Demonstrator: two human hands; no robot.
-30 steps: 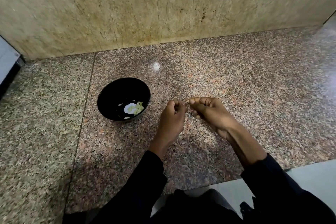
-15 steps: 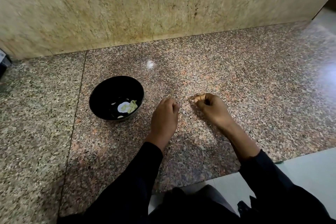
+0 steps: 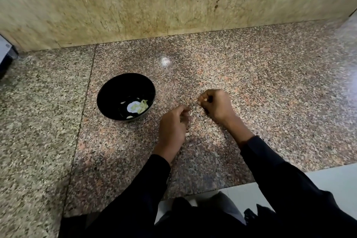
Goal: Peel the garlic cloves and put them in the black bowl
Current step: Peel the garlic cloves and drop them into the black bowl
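Observation:
The black bowl (image 3: 116, 91) stands on the granite counter, left of my hands, with a few pale peeled garlic cloves (image 3: 142, 106) at its bottom. My right hand (image 3: 219, 107) is curled above the counter and pinches a small pale garlic clove (image 3: 205, 99) between thumb and fingertips. My left hand (image 3: 172, 128) hovers lower and nearer to me, fingers curled, with a pale scrap of garlic skin (image 3: 190, 114) at its fingertips. A hand's width separates the two hands. Tiny pale bits of skin (image 3: 187, 133) lie beside the left hand.
A beige stone wall (image 3: 173, 2) closes the back of the counter. A grey and black appliance (image 3: 5, 58) juts in at the far left edge. The counter's front edge (image 3: 231, 185) runs just before my body, with pale floor beyond.
My hands were joined over the clove and have drawn apart. The right hand keeps the clove, and the left hand has pulled back toward me.

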